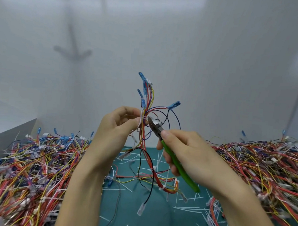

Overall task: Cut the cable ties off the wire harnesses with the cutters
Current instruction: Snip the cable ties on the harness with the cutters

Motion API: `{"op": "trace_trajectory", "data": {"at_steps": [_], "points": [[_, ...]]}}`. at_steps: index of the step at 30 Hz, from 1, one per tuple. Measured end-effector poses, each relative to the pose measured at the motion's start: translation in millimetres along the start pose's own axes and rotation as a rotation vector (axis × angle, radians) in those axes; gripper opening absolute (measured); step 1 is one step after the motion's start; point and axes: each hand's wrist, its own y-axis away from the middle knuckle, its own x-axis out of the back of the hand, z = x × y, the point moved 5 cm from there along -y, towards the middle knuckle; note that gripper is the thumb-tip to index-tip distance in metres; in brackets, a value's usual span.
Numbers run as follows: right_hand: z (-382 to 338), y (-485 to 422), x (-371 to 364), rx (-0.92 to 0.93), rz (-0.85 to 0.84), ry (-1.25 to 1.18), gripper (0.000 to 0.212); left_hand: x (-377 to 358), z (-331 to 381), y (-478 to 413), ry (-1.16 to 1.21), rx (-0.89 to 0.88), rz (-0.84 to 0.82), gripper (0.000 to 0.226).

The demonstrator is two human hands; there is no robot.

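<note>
White tie [144,118] pinched with harness [144,130] by left hand [116,128]; right hand [182,148] grips cutters [157,127], whose tips should catch plastic only, sparing wires.

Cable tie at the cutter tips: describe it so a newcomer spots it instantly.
Above the green mat, between the two wire piles, the left hand holds one harness upright. The white cable tie wraps it just beside those fingertips. Unlike the harness's lower ties, the cutters point at it.
</note>
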Motion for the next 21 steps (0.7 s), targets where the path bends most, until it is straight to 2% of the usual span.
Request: {"op": "trace_trajectory", "data": {"at_steps": [6, 9, 11, 15, 21], "points": [[-6.2, 3.7, 1.2, 0.072, 0.152, 0.29, 0.045, -2.8, 6.1, 2.8, -0.054, 0.019, 0.055, 0.029], [-6.9, 3.7, 0.2, 0.083, 0.18, 0.351, 0.044, -2.1, 5.4, 3.7, -0.116, 0.003, 0.121, 0.013], [-4.2, 1.5, -0.2, 0.067, 0.146, 0.247, 0.044, -2.1, 6.1, 3.9, -0.126, -0.006, 0.149, 0.003], [0.8, -2.1, -3.8, -0.006, 0.04, -0.001, 0.042, -0.6, 9.2, 5.8, -0.118, -0.019, 0.188, 0.016], [1.8, -3.0, -5.1, -0.029, 0.014, -0.047, 0.043, -4.2, 9.6, 6.8, -0.007, 0.016, 0.228, 0.012]]}}
